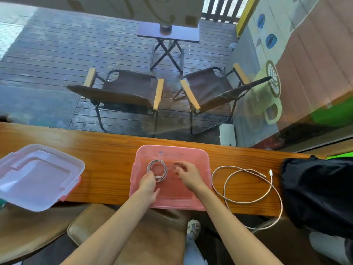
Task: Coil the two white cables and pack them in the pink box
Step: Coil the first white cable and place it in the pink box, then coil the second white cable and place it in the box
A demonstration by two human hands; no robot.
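Both forearms reach up from the bottom of the frame into the pink box (pixel 170 199), which sits open on the wooden desk (pixel 107 150) at lower centre. Inside it the left hand (pixel 148 185) has its fingers (pixel 150 175) pinched on the near edge of the coiled cable (pixel 157 170), a small white ring of several loops lying on the box floor toward its left side. The right hand (pixel 188 174) hovers just beside the coil with its fingers (pixel 178 165) loosely spread and holding nothing.

That coil is the only thing in the box. The lid (pixel 36 176) lies apart at the lower left of the frame, partly overhanging the desk edge.

The second cable (pixel 246 185) is still loose on the desk to the right of the box, in two wide loops, with its white plug (pixel 270 172) near a black bag (pixel 317 192) and its other end hanging off the near edge of the desk.

Both cables look light, thin and limp, with enough spring that a coil is likely to loosen once released. Pinching across all the loops at one spot should keep a coil together; the loose cable is probably best taken up by the plug end and wound from there.
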